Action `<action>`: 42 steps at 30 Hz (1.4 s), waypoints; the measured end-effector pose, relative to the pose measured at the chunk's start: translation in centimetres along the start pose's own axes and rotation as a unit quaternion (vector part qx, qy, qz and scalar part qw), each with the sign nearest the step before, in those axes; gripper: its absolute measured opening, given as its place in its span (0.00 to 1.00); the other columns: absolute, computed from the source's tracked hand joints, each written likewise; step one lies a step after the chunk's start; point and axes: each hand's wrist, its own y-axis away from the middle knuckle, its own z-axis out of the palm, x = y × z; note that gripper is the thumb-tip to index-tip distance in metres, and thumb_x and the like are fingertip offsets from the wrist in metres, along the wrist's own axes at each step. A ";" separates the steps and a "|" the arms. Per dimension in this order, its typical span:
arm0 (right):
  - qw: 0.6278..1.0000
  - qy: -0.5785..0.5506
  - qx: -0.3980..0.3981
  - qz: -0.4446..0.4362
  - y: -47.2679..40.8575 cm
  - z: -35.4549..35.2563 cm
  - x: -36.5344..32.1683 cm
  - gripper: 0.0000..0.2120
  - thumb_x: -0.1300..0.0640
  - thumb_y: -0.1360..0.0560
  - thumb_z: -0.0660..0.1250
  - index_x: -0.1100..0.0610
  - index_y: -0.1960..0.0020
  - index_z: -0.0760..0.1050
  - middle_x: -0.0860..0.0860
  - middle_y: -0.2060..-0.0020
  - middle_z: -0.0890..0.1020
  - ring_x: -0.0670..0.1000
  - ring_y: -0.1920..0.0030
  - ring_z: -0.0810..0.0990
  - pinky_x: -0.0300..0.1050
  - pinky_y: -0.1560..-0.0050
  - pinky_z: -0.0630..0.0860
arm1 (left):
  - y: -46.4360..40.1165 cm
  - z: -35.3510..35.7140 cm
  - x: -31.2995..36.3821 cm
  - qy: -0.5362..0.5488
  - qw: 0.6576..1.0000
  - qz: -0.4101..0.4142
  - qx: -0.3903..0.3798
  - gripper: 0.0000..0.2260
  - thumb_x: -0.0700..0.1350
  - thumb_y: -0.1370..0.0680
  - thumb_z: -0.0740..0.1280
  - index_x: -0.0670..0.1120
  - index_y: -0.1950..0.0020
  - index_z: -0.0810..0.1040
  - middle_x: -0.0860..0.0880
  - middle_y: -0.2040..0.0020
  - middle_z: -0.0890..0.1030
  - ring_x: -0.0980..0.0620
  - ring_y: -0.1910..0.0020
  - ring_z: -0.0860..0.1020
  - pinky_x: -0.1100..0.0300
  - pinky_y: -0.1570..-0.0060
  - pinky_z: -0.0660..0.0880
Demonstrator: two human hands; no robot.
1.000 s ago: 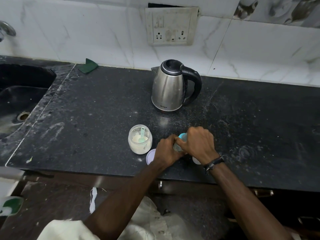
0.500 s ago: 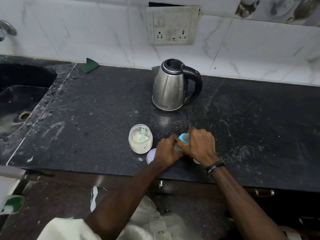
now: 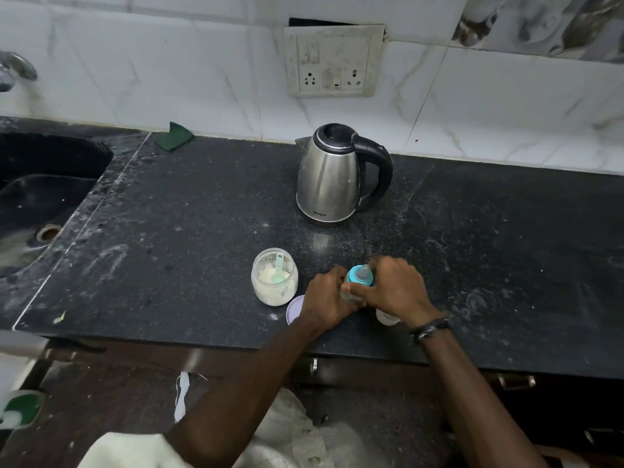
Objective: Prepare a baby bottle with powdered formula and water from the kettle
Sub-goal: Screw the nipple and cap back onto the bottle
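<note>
**Both hands gripping the baby bottle at the table's front edge**

The left hand (image 3: 326, 297) is curling round the lower body of the baby bottle (image 3: 360, 278), while the right hand (image 3: 395, 288) is wrapping its fingers round the bottle's teal collar, leaving the nipple showing between them. The bottle is standing near the front edge of the dark table (image 3: 202, 214). A lilac lid (image 3: 293, 310) is lying partly under the left wrist. Just to the left, the open formula jar (image 3: 274, 281) is holding white powder and a teal scoop (image 3: 279, 270). Farther back, the steel kettle (image 3: 332, 177) is standing upright, well apart from the hands.
</note>
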 end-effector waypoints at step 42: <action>0.991 -0.101 0.006 -0.092 1.1 -6.5 1.0 0.20 0.55 0.34 0.74 0.51 0.42 0.79 0.46 0.56 0.77 0.52 0.49 0.77 0.51 0.50 0.77 | 0.1 0.0 0.0 0.014 1.000 -0.009 -0.018 0.27 0.53 0.35 0.81 0.45 0.42 0.77 0.47 0.48 0.85 0.49 0.50 0.83 0.52 0.50 0.79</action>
